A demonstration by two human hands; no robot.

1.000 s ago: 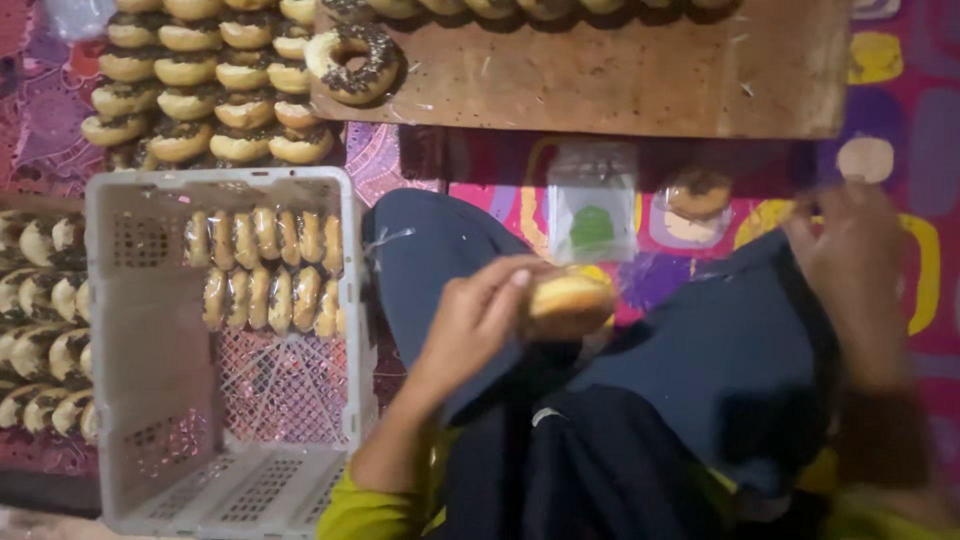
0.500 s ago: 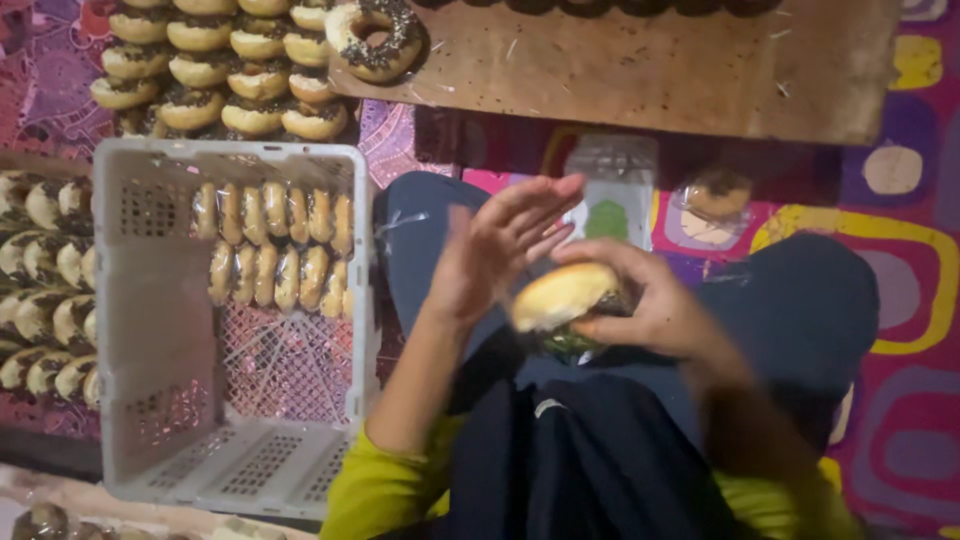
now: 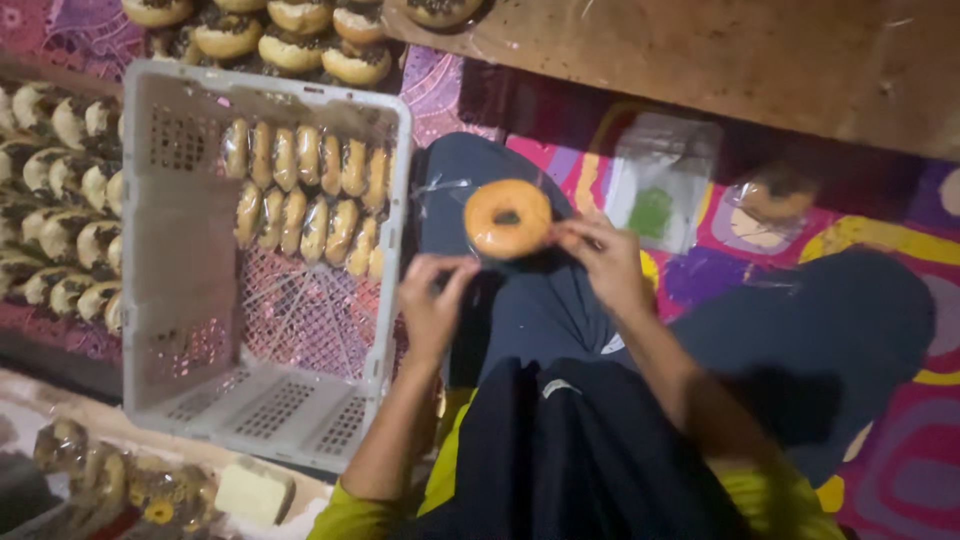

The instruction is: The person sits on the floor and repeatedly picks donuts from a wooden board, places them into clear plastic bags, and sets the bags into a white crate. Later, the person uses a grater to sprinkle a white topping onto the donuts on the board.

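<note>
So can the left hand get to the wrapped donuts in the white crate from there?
Probably yes. The left hand is right beside the white crate, whose top is open, and nothing lies between it and the wrapped donuts. It is pinching the plastic around the ring donut, though.

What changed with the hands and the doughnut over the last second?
The doughnut passed from the left hand alone to both hands and now sits flat in a clear wrapper, ring side up. The right hand came in from the side to pinch the wrapper's edge. The white crate with its rows of wrapped doughnuts looks unchanged.
</note>
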